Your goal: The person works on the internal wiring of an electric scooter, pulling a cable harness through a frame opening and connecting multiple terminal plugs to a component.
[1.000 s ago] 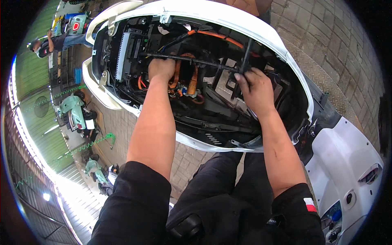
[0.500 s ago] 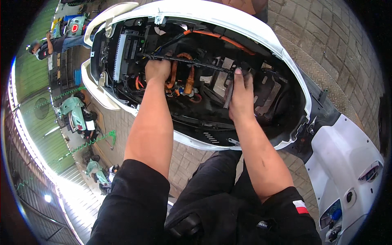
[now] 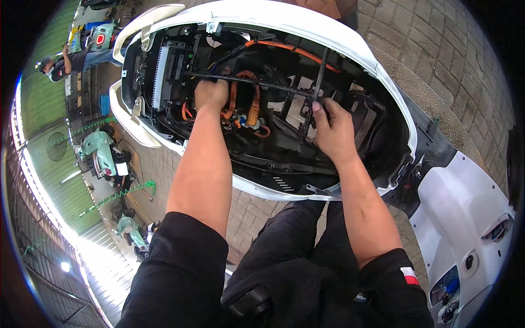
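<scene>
My left hand [image 3: 212, 94] is closed on a long black bar [image 3: 257, 81] lying crosswise inside a white scooter body [image 3: 290, 16], its fingertips partly hidden. My right hand [image 3: 333, 131] grips an upright-running black crosspiece [image 3: 322, 68] where it meets the long bar's right end, thumb on top, other fingers partly underneath. Orange cables [image 3: 253, 112] and dark wiring lie below and beside the bars. A finned silver and black component [image 3: 163, 76] is left of my left hand. An orange cable [image 3: 290, 48] runs along the far inner side.
A white body panel [image 3: 459, 208] extends at right over paving beside a textured metal plate [image 3: 440, 120]. Another person [image 3: 65, 63] is near a mint scooter at upper left. More mint scooters [image 3: 104, 150], green coiled hoses [image 3: 131, 188] and corrugated walls are at left.
My right hand moved left and then back slightly right, ending lower-left of where it was; the crosspiece swung with it and again extends toward the far rim. My left hand shifted slightly left.
</scene>
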Demonstrator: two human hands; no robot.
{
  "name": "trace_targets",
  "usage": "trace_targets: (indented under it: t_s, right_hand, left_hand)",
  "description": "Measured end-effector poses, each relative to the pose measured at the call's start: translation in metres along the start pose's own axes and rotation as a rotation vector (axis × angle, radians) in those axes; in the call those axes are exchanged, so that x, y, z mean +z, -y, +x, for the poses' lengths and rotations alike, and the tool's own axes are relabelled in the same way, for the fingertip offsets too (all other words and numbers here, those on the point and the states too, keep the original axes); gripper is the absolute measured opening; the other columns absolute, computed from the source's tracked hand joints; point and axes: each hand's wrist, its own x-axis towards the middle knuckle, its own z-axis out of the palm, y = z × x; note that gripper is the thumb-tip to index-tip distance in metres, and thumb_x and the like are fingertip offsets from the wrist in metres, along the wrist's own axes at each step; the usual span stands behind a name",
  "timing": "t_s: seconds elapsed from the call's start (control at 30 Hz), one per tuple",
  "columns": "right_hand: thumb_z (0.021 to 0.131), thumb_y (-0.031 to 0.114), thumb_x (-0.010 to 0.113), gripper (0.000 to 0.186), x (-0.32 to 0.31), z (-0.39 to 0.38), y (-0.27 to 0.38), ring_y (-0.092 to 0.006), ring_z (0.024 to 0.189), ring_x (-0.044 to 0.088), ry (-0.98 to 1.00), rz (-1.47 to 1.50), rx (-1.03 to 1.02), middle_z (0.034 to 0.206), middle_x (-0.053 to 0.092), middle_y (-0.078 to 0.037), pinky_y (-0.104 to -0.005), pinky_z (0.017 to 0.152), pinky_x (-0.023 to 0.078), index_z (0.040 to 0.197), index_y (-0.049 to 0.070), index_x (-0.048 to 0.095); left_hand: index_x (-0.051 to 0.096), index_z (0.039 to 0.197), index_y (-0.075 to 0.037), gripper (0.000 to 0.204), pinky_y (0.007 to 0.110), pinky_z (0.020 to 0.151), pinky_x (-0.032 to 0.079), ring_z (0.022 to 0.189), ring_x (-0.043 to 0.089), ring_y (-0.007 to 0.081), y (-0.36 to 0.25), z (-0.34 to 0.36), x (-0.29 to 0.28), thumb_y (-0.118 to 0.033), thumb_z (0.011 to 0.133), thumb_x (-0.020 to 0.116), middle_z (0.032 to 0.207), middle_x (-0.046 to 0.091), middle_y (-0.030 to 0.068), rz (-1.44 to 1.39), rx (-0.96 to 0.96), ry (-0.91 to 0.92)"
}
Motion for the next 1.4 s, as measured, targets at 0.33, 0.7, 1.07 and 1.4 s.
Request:
trace_targets:
  t_s: [0.33,0.7,1.07,1.4]
  right_hand:
    - [0.092,0.017,0.054,0.026,0.008,0.005,0.011,-0.0278,0.066,0.058,0.068,0.465,0.378,0.073,0.062,-0.019,-0.036,0.066,0.046,0.088,-0.007,0.062]
    - [0.079,0.012,0.068,0.052,-0.013,0.011,0.012,-0.044,0.092,0.063,0.011,-0.134,-0.142,0.097,0.065,-0.025,-0.0447,0.08,0.05,0.126,0.002,0.048]
    - [0.091,0.027,0.064,0.029,-0.013,0.02,0.029,-0.0268,0.066,0.061,0.14,-0.147,-0.075,0.071,0.062,-0.014,-0.0374,0.063,0.048,0.085,-0.002,0.066]
    - [0.094,0.041,0.062,0.045,0.004,0.005,0.03,-0.0202,0.054,0.054,0.167,0.582,0.732,0.066,0.059,-0.008,-0.0321,0.053,0.042,0.095,-0.004,0.061]
  left_hand:
    - [0.058,0.128,0.0,0.084,0.045,0.104,0.039,0.125,0.048,0.0446,0.007,-0.001,0.002,-0.072,0.088,0.042,0.126,0.056,0.0312,-0.07,0.055,-0.09]
    - [0.061,0.125,-0.002,0.085,0.048,0.102,0.04,0.121,0.051,0.0465,0.009,-0.001,-0.001,-0.074,0.087,0.041,0.122,0.059,0.0311,-0.089,0.038,-0.083]
    - [0.062,0.124,-0.002,0.08,0.046,0.102,0.04,0.122,0.051,0.0443,0.015,0.003,0.004,-0.071,0.087,0.046,0.122,0.06,0.0287,-0.135,0.091,-0.077]
    - [0.062,0.117,0.006,0.084,0.048,0.098,0.041,0.118,0.05,0.0483,-0.005,-0.018,-0.009,-0.07,0.093,0.033,0.118,0.059,0.0329,-0.102,0.024,-0.022]
